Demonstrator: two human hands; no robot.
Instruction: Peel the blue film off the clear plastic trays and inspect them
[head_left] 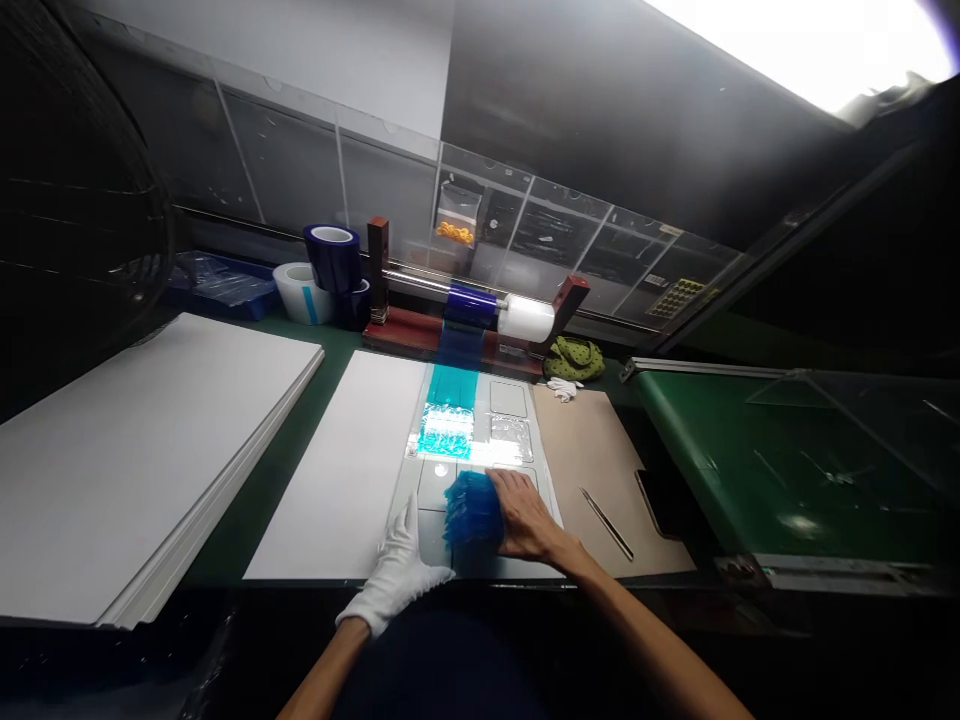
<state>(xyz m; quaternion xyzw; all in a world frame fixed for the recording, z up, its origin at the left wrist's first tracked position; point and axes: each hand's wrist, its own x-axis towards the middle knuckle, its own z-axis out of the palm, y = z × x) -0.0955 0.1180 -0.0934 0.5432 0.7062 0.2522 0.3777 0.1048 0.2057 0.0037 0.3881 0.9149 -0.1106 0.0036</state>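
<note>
Head cam view here. Bare right hand [529, 515] is sitting on top of a bunched-up wad of blue protective film [471, 510], fingers stretched over it, and I can't tell if it's really pinching or just pressing down. Gloved left hand [397, 570] is open with the fingers spread, just left of the wad, down by the near edge of a light grey recessed panel [480, 440].

The film runs in a strip from the wad up across the panel to a roll on a wooden tape holder [457, 325], partly glare-washed midway. There's a white sheet [337, 465] touching the panel's left side, and a tan mat [600, 470] along its right side, with metal tweezers [606, 523] and a dark phone [656, 503] lying on it.

Further left, across a strip of green bench top [255, 480], sits a big stack of white boards [150, 460]. Behind that are two dark blue tape rolls [331, 258], a white tape roll [300, 293] and a blue tray [221, 285]. Spare white gloves [562, 390] and a green pouch [574, 358] sit past the mat, with a green panel [780, 460] off to the right.
</note>
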